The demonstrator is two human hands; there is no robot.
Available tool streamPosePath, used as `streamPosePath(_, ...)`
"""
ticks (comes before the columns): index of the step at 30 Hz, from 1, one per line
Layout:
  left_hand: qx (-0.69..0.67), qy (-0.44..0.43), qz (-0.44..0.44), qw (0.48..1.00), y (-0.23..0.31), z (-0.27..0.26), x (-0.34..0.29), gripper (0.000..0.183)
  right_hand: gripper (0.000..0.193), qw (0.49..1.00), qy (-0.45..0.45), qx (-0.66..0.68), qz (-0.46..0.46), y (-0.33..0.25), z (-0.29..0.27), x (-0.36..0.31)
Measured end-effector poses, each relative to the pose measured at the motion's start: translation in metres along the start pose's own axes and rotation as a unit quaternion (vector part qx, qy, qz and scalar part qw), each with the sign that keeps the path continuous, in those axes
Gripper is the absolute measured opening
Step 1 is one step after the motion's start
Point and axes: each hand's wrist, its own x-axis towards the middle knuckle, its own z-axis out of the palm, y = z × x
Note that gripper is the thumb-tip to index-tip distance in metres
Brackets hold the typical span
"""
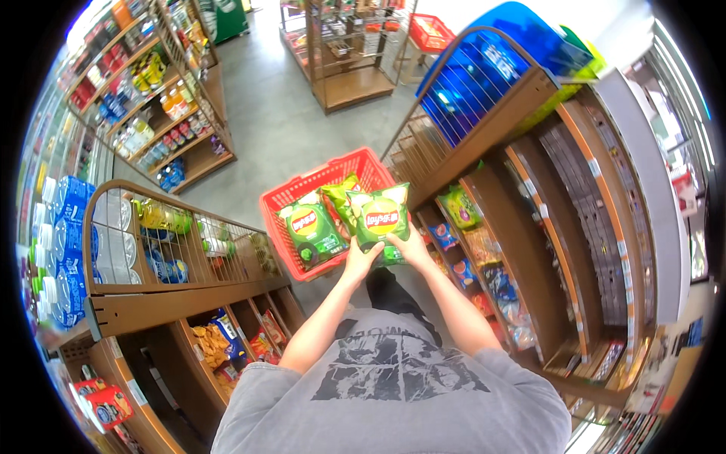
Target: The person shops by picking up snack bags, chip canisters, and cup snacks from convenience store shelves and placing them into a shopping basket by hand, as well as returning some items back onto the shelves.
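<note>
Both my hands grip a green bag of potato chips over the right side of a red plastic shopping basket. My left hand is closed on its lower left edge, and my right hand holds the lower right edge. In the basket lies another green chip bag, at the left. Between the two green bags, a yellow-green chip bag leans and is partly covered. Below my hands, a bit of another green package shows; what it is stays unclear.
Brown shelves on the right carry bagged snacks low down. At the left, a wire-railed shelf holds bottles and snack bags. Blue bins sit on the right shelf's far end. A drinks rack stands beyond the grey floor.
</note>
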Motion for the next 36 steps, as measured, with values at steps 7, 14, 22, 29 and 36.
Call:
streamPosePath(7, 0.043, 0.156, 0.061, 0.985, 0.008, -0.002, 0.057, 0.077, 0.064, 0.994, -0.102, -0.021, -0.015, -0.031, 0.003, 0.089)
streamPosePath(14, 0.048, 0.215, -0.039, 0.975, 0.002, 0.005, 0.103, 0.076, 0.068, 0.986, -0.157, -0.027, 0.040, 0.029, 0.032, 0.155)
streamPosePath(22, 0.210, 0.255, -0.137, 0.934, -0.091, -0.008, 0.137, 0.087, 0.067, 0.940, -0.265, -0.123, 0.175, 0.073, 0.071, 0.160)
streamPosePath(29, 0.269, 0.246, -0.143, 0.920, -0.084, 0.022, 0.143, 0.097, 0.073, 0.917, -0.281, -0.171, 0.226, 0.139, 0.066, 0.177)
streamPosePath(36, 0.231, 0.260, -0.156, 0.925, -0.076, 0.033, 0.147, 0.096, 0.077, 0.959, -0.252, -0.065, 0.116, 0.033, 0.041, 0.168)
